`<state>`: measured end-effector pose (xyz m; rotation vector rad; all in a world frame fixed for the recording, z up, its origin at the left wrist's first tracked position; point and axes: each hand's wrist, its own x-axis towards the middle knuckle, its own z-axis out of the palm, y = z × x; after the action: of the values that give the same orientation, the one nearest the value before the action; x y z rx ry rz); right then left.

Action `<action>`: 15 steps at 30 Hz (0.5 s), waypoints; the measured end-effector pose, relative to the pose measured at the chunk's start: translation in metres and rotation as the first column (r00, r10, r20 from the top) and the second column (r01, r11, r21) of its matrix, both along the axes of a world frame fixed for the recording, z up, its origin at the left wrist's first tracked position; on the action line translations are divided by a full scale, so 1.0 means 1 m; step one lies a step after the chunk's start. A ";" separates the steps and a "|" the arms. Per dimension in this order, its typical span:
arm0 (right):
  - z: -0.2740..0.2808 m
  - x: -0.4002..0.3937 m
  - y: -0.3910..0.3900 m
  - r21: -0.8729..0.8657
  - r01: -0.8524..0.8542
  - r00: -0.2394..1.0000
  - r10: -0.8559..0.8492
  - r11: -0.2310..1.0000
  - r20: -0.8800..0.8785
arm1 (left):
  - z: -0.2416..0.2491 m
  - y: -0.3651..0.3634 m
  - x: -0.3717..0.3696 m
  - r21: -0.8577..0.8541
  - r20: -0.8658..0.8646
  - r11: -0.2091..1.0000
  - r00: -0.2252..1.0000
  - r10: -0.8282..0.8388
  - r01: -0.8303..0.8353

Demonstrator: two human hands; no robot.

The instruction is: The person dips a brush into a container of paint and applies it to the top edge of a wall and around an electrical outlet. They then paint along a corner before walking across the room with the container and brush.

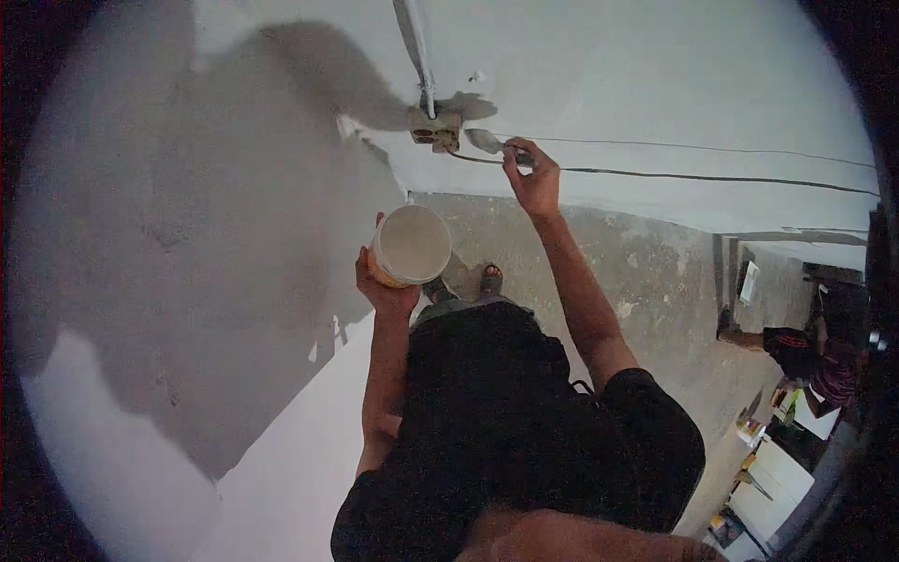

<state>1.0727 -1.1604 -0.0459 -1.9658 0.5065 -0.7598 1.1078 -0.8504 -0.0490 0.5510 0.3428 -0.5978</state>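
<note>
Noted near view centre, toward 10 o'clock: a round white tub (412, 245), pale and smooth across its top, with an orange-yellow patch low on the side. Gripped from side and underneath in the left hand (386, 292), with fingers wrapped round the wall and forearm running toward 12 o'clock. Pinched between thumb and fingers of the right hand (536, 184), at 1 o'clock: a small tool (484, 141) with greyish flat blade, pointed toward 10 o'clock, just beside the socket box (436, 130) at 12 o'clock.
</note>
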 end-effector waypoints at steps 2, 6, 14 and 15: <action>0.003 0.010 0.001 -0.066 0.019 0.999 -0.017 0.998 0.032 | 0.003 -0.001 0.000 -0.019 -0.034 0.999 0.999 -0.030 0.029; 0.024 0.014 0.001 -0.145 0.026 0.997 -0.015 0.989 0.078 | 0.011 -0.003 -0.004 0.015 -0.049 0.999 0.998 -0.030 0.031; 0.086 -0.026 0.011 -0.129 0.080 0.953 -0.037 0.988 0.300 | 0.004 0.006 -0.002 -0.073 -0.014 0.997 0.999 -0.031 0.030; 0.088 -0.029 0.012 -0.190 0.101 0.943 -0.034 0.977 0.330 | 0.003 0.008 -0.001 -0.076 -0.014 0.997 1.000 -0.020 0.019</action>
<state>1.0436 -1.1489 0.0421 -1.9623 0.3069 -1.1963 1.1067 -0.8428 -0.0461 0.4779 0.3282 -0.6318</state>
